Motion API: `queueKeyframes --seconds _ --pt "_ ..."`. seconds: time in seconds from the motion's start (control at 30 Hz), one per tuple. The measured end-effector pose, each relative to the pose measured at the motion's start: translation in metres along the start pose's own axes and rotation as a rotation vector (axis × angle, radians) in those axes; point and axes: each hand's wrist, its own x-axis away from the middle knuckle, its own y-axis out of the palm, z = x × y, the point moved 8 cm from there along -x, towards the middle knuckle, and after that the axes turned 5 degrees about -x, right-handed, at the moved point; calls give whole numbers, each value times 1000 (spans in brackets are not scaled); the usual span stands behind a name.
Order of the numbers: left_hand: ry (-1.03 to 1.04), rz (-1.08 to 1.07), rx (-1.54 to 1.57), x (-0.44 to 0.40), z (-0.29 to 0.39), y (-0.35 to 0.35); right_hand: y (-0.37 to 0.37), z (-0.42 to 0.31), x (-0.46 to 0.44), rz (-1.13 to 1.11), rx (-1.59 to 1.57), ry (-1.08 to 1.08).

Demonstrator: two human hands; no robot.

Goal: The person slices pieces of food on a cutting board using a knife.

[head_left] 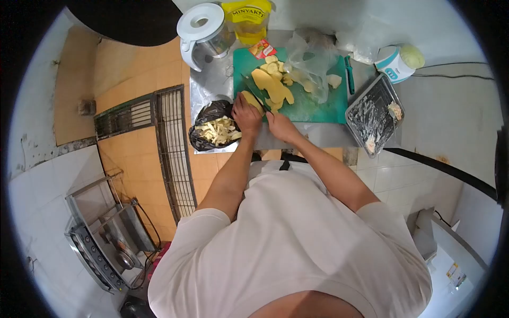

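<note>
My left hand (246,115) presses on a peeled potato (253,100) at the left edge of the green cutting board (313,112). My right hand (282,127) is closed around the handle of a knife. The dark knife blade (253,89) points away from me and lies against the right side of the potato, partly hidden. Pale yellow potato slices (274,87) are heaped just beyond the blade, some large and flat, others small and round. Beside my left wrist, a black plastic bag (216,110) holds potato peelings (217,130).
A clear plastic bag (313,58) covers part of the board, near a teal-handled tool (350,74). Behind stand a white-lidded pitcher (201,26), a yellow pouch (249,21) and a red packet (262,49). Right are a smeared tray (366,114) and a kitchen scale (393,66).
</note>
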Motion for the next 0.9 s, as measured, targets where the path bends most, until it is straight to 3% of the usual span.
queueKeyframes --seconds 0.17,0.47,0.67,0.9 --pt "-11 -21 16 3 4 -2 -17 7 56 18 67 -65" --pt "41 -1 23 -3 4 -5 7 39 35 75 69 -28" --pt "59 9 16 -5 8 -9 8 33 29 -34 18 -20" --pt "66 19 -4 -3 6 -10 7 29 25 28 -39 37"
